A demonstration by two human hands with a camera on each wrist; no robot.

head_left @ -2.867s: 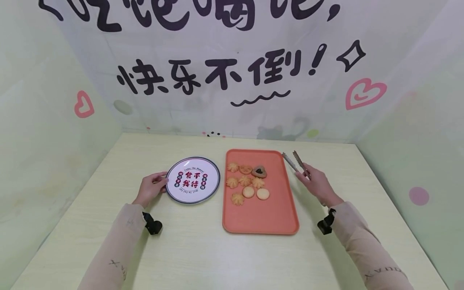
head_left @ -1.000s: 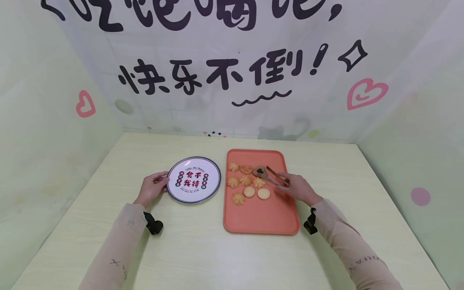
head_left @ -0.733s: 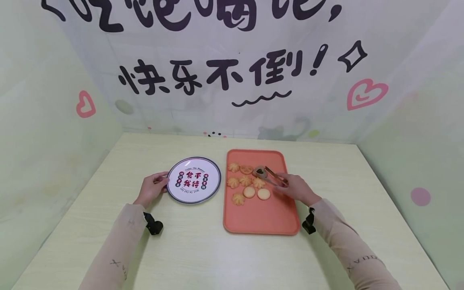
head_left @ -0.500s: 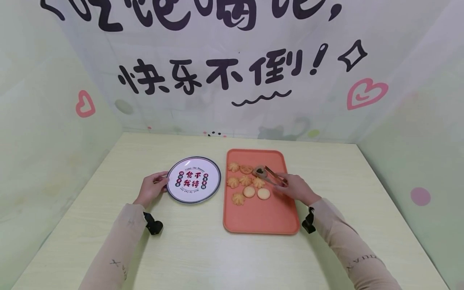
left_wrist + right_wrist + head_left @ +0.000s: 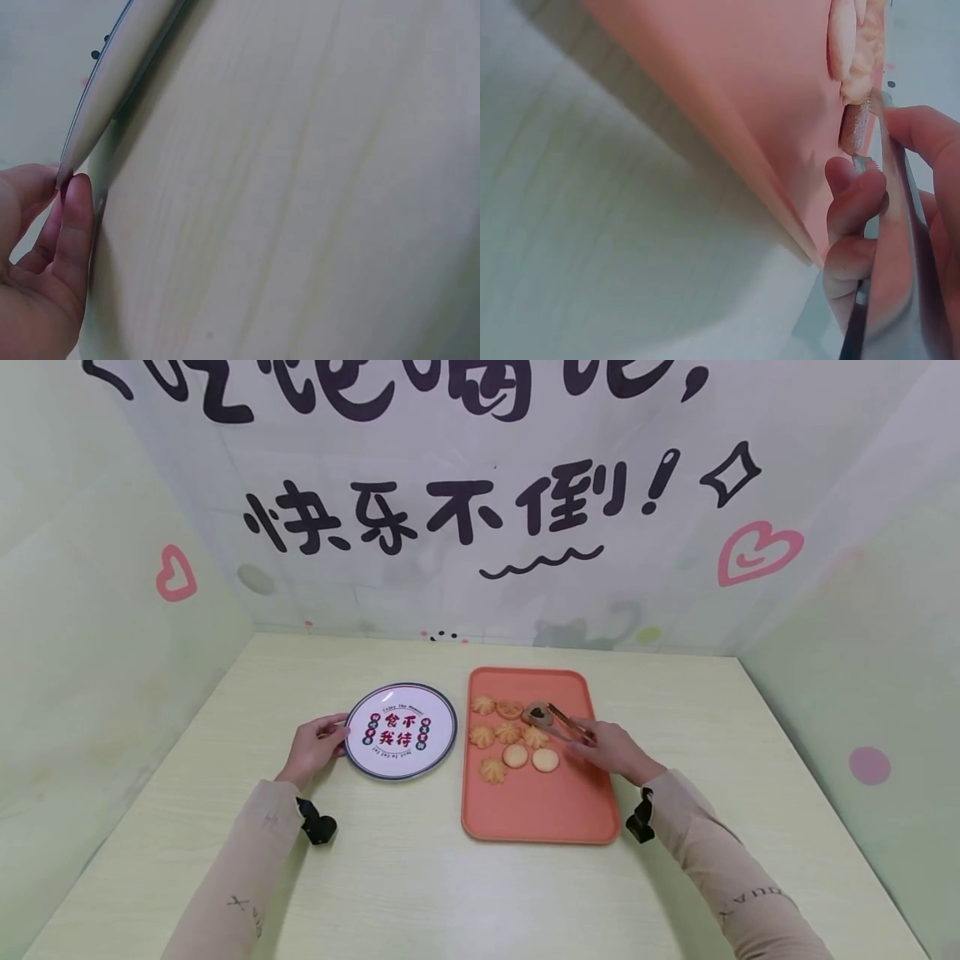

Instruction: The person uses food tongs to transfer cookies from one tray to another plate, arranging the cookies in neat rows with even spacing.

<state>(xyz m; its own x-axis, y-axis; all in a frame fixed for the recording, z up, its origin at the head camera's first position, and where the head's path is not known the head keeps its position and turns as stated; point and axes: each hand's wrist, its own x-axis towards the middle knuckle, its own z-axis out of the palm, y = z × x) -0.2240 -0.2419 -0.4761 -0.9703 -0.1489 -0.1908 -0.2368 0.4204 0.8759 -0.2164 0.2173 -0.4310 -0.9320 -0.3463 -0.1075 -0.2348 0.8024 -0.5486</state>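
Two-handed grip over a pale table [image 5: 390, 885]. The left hand [image 5: 313, 749] pinches the near-left rim of a printed plate [image 5: 400, 766], thumb above and fingers below; the plate extends to the right of this grip. The right hand [image 5: 618, 752] grasps metal tongs [image 5: 895, 247], its fingers over the right edge of an orange tray [image 5: 540, 810]. Ahead and to the left of that grip, on the tray, a brown heart-shaped cookie [image 5: 534, 713] with a dark centre lies between the tong tips (whether both tips touch it cannot be told). Farther left of the right grip lie a round patterned cookie [image 5: 510, 710], beside the heart-shaped one, and five star-shaped cookies [image 5: 507, 732]. Two pale round cookies [image 5: 545, 761] lie to the left of the grip and slightly nearer the person. Each wrist, just behind its grip, bears a black device [image 5: 321, 829].
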